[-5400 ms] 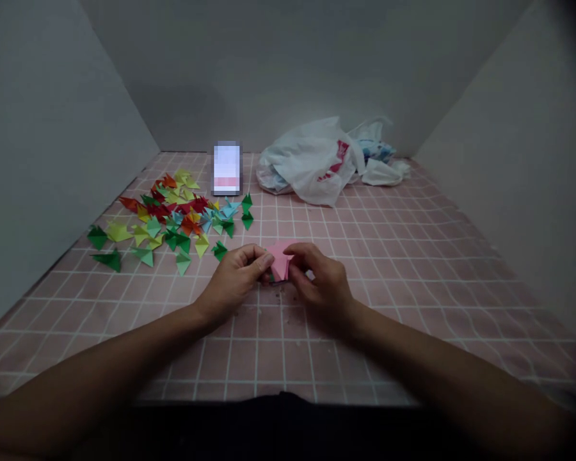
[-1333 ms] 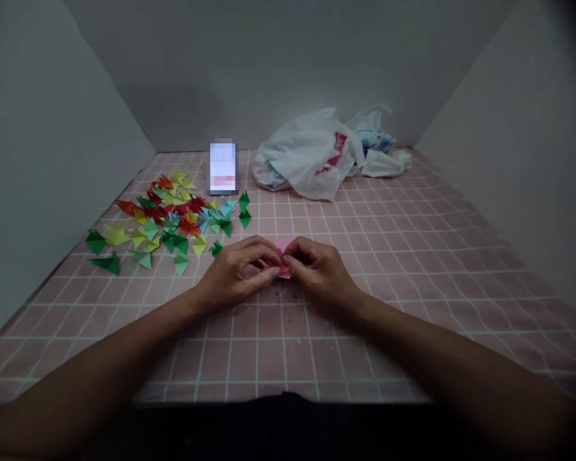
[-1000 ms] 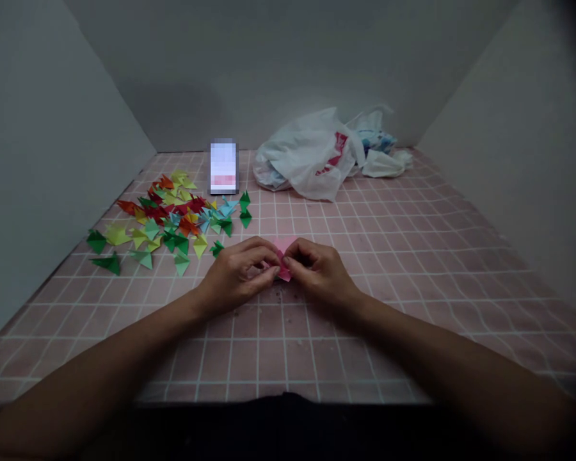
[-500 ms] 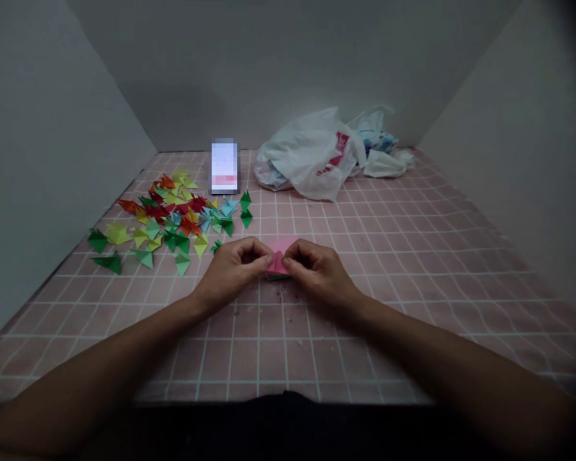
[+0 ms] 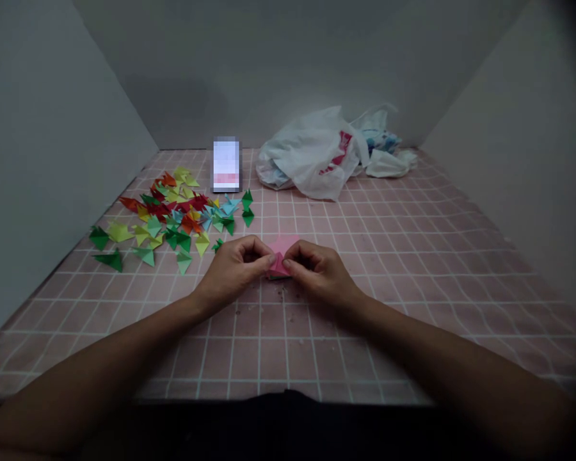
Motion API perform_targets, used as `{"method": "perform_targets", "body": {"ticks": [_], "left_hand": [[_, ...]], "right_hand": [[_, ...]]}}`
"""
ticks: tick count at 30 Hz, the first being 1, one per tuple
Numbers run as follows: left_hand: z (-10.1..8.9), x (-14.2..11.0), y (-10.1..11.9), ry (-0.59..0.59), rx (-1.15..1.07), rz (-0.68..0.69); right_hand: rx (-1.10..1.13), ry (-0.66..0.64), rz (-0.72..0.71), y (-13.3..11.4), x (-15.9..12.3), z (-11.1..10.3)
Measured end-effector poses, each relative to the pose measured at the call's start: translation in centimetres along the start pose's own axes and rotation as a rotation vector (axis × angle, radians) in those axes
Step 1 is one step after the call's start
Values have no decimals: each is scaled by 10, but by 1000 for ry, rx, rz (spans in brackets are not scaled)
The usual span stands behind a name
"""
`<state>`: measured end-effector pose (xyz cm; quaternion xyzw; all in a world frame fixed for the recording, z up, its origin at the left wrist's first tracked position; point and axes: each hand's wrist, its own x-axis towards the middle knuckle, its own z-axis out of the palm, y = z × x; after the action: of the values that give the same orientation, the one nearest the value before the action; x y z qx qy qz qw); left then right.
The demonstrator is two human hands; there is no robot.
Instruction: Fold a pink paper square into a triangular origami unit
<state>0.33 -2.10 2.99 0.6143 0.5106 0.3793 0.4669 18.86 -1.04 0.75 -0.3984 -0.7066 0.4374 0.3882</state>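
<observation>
Head view: I see the left hand (image 5: 235,266) and right hand (image 5: 319,269) meeting at table centre, fingertips of both pinched on a small folded pink paper piece (image 5: 279,256) held just above the pink checked tablecloth (image 5: 413,256). To the left, a scatter of multicoloured folded paper triangles (image 5: 173,218); behind, an upright phone (image 5: 226,165) and a crumpled white plastic bag (image 5: 317,153).

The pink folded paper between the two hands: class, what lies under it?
Under the pink folded paper lies the pink checked tablecloth. The left hand and right hand pinch its sides, hiding its lower edge and any contact.
</observation>
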Motion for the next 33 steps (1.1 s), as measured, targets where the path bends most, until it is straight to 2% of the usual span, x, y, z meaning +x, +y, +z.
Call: {"method": "perform_targets", "body": {"ticks": [11, 15, 18, 23, 29, 33], "left_hand": [[0, 0, -3, 23, 22, 11], [1, 1, -1, 43, -39, -3], [1, 1, 1, 12, -70, -42], [1, 1, 5, -24, 11, -78], [1, 0, 8, -17, 56, -86], [0, -1, 5, -80, 122, -67]], "right_hand": [[-30, -17, -10, -1, -1, 0], [-35, -18, -20, 0, -1, 0], [-37, -23, -20, -1, -1, 0], [-49, -31, -2, -3, -2, 0], [-12, -50, -4, -4, -1, -1], [11, -107, -9, -2, 1, -2]]}}
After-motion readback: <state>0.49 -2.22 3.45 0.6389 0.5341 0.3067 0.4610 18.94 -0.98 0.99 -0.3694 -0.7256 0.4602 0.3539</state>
